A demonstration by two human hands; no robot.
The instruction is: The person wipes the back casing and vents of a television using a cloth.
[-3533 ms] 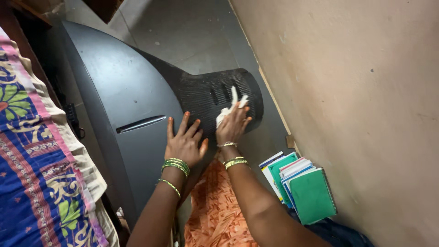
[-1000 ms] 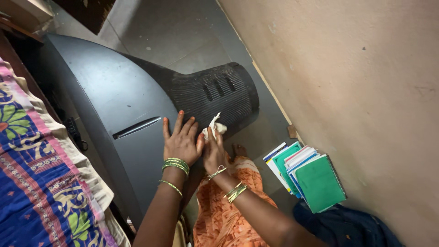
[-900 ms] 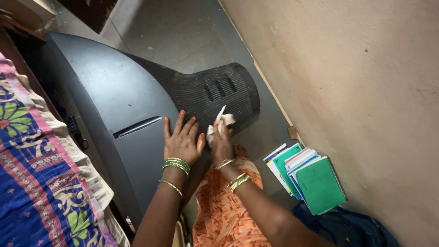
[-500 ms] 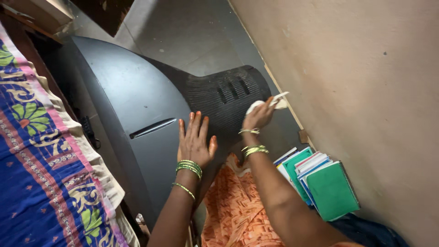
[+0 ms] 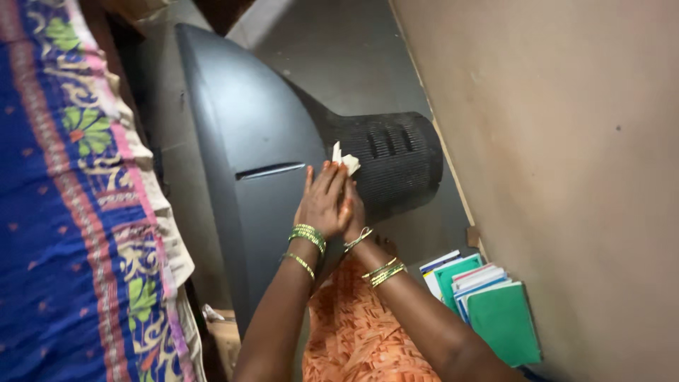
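Nearest, orange cloth [image 5: 353, 332] over the lap. Beside it, a stack of notebooks [image 5: 488, 304] on the floor by the wall [image 5: 566, 141]. Left hand [image 5: 322, 201] flat on the old grey TV [image 5: 247, 141], fingers straight and spread a little, holding nothing. Right hand [image 5: 353, 212] tucked behind it, fingers pinched on a small white rag [image 5: 345, 160]. Rag poking up past the fingertips, long way running toward the ribbed black back of the TV. Far left, a blue flowered bedsheet [image 5: 64, 212].

- Grey floor [image 5: 339, 49] carries the dark tube television [image 5: 247, 141], standing on it
- Stack of notebooks [image 5: 488, 304] lies on the floor beside the wall, green one on top
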